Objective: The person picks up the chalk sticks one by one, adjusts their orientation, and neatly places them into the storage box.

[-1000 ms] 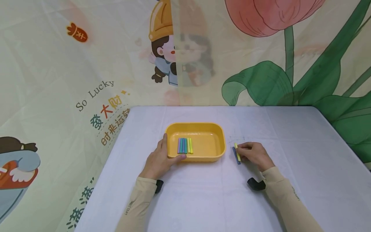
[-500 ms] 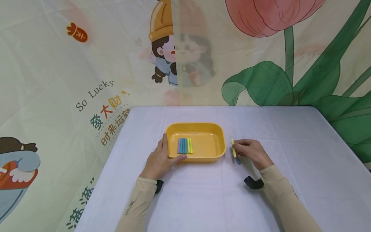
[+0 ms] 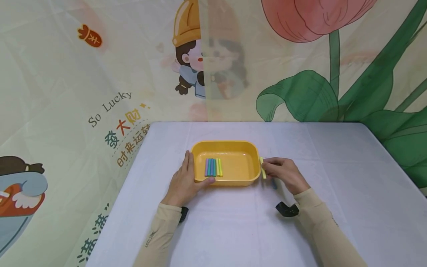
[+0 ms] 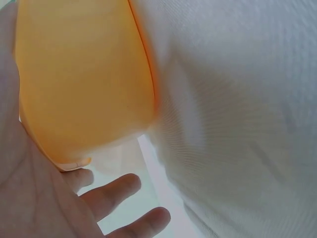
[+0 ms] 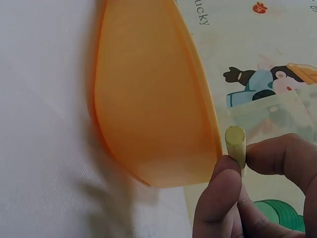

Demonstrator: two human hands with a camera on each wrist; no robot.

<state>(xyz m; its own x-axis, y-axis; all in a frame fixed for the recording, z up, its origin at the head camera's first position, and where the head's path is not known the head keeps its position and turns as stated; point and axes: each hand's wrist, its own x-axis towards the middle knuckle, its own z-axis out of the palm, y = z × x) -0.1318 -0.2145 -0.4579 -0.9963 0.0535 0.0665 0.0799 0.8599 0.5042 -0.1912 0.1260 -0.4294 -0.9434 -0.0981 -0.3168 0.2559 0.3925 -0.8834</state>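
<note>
My left hand [image 3: 181,183] rests against the near left corner of a yellow tray [image 3: 238,183], its thumb along the front rim and its fingers stretched along the left wall. Spread, fairly straight fingertips [image 4: 119,191] reach past the tray in the left wrist view. With thumb and fingers, my right hand [image 3: 283,172] pinches a yellow chalk stick [image 5: 236,144] just outside the tray's right wall. In the tray, toward the left, several chalks [image 3: 213,167] in violet, blue, green and yellow lie side by side. A blue chalk [image 3: 274,184] lies on the table, partly hidden by the right hand.
A white cloth [image 3: 227,230] covers the table. Behind it hangs a printed backdrop [image 3: 160,55] with cartoon figures and a tulip. Each wrist wears a black camera mount, such as the right mount [image 3: 287,209].
My right hand has lifted the yellow chalk from beside the blue one and carried it left to the tray's right side. My left hand and the tray stay almost where they were.
</note>
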